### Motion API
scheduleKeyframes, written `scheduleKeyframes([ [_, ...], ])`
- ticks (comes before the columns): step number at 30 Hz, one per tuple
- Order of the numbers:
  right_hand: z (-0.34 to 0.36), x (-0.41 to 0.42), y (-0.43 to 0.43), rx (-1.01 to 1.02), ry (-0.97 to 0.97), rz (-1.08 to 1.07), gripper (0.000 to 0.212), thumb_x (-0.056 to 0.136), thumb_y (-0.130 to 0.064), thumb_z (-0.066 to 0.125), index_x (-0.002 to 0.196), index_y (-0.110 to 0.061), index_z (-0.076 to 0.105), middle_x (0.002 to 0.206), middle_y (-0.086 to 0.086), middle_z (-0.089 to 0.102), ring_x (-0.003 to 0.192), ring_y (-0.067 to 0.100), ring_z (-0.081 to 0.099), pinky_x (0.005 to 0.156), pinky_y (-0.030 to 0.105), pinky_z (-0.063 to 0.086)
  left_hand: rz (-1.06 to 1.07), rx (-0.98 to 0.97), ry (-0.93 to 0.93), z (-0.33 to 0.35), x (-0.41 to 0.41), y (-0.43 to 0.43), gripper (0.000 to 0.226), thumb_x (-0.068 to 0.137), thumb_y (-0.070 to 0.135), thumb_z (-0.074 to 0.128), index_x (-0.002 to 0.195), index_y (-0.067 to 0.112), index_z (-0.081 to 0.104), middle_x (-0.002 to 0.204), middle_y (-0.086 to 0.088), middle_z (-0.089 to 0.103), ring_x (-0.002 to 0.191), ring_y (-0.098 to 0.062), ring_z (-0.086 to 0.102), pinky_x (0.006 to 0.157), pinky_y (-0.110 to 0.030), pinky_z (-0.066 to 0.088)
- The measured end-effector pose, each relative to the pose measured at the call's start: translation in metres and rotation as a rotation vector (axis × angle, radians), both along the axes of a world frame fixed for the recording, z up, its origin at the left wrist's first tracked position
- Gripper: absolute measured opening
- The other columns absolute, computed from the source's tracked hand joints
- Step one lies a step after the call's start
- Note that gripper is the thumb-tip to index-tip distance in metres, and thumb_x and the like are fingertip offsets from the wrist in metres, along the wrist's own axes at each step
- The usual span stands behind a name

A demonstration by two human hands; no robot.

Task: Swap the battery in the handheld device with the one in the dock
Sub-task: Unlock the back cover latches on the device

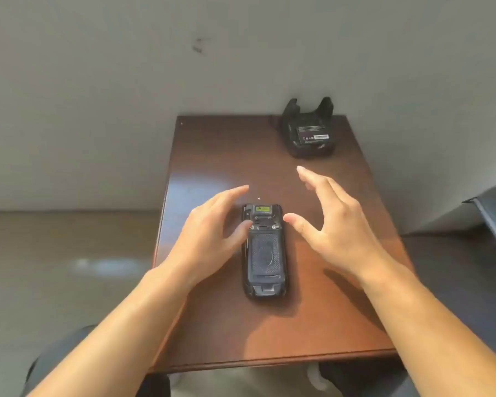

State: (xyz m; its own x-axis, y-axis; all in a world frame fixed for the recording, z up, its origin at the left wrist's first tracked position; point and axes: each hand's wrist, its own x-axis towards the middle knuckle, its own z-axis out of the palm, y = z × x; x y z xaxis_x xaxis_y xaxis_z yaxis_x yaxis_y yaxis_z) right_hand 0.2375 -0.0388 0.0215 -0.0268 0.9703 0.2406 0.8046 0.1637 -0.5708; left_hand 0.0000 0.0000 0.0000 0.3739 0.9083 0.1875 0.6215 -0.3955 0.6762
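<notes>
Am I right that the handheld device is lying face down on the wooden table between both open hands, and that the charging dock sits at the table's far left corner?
Not quite: the head view shows the charging dock at the far right corner of the wooden table, not the left. The rest holds: the handheld device lies face down between the open left hand and right hand.
</notes>
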Motion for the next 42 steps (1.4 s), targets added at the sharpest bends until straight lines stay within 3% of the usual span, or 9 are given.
scheduleKeyframes([
  [4,-0.031,-0.001,0.003,0.005,0.024,0.069,0.058,0.087,-0.038,0.075,0.138,-0.016,0.061,0.133,-0.002,0.066,0.116,0.016,0.065,0.096,0.038,0.055,-0.135,0.006,0.042,-0.005,-0.016,0.022,0.051,0.087,0.024,0.076,0.136,0.024,0.060,0.128,0.012,0.067,0.118,-0.002,0.060,0.103,-0.011,0.038],
  [8,-0.031,0.006,0.015,0.054,-0.006,0.145,0.050,0.083,-0.037,0.079,0.126,-0.012,0.070,0.129,-0.003,0.071,0.113,0.011,0.066,0.085,0.014,0.050,-0.214,-0.049,0.032,-0.002,-0.022,0.033,0.053,0.082,0.021,0.082,0.131,0.027,0.065,0.118,0.011,0.074,0.109,0.001,0.067,0.099,-0.022,0.049],
  [13,-0.029,0.010,0.027,0.039,0.072,0.286,0.037,0.083,-0.024,0.084,0.118,-0.013,0.075,0.122,-0.005,0.074,0.109,0.007,0.069,0.078,0.026,0.058,-0.231,-0.047,-0.005,0.000,-0.016,0.036,0.053,0.077,0.021,0.085,0.127,0.024,0.068,0.114,0.010,0.075,0.104,0.002,0.068,0.097,-0.026,0.052],
  [20,-0.028,0.015,0.028,0.046,0.117,0.319,0.035,0.084,-0.019,0.083,0.116,-0.009,0.075,0.117,-0.002,0.076,0.095,-0.016,0.065,0.081,0.017,0.058,-0.219,-0.023,-0.004,-0.002,-0.014,0.038,0.044,0.077,0.021,0.086,0.119,0.017,0.074,0.113,0.009,0.075,0.101,-0.001,0.070,0.095,-0.028,0.055],
  [30,-0.033,0.011,0.034,0.115,0.104,0.305,0.031,0.084,-0.023,0.085,0.109,-0.006,0.077,0.105,0.002,0.077,0.095,0.011,0.073,0.076,0.026,0.061,-0.202,-0.013,-0.012,-0.002,-0.012,0.038,0.040,0.078,0.021,0.085,0.117,0.016,0.075,0.112,0.007,0.076,0.098,-0.003,0.072,0.093,-0.026,0.056],
  [37,-0.036,0.011,0.039,0.104,0.125,0.303,0.026,0.083,-0.021,0.085,0.101,-0.005,0.078,0.103,0.004,0.076,0.089,0.014,0.073,0.067,0.029,0.060,-0.204,-0.024,-0.003,0.001,-0.013,0.038,0.042,0.077,0.024,0.085,0.117,0.017,0.075,0.113,0.007,0.075,0.098,-0.004,0.071,0.093,-0.025,0.055],
  [42,-0.028,0.012,0.049,0.066,0.036,0.380,0.026,0.082,-0.025,0.086,0.099,-0.007,0.077,0.094,0.007,0.073,0.079,0.020,0.071,0.072,0.037,0.056,-0.186,-0.059,-0.026,0.002,-0.012,0.039,0.041,0.076,0.025,0.086,0.115,0.016,0.076,0.112,0.008,0.076,0.097,-0.003,0.072,0.094,-0.026,0.056],
])
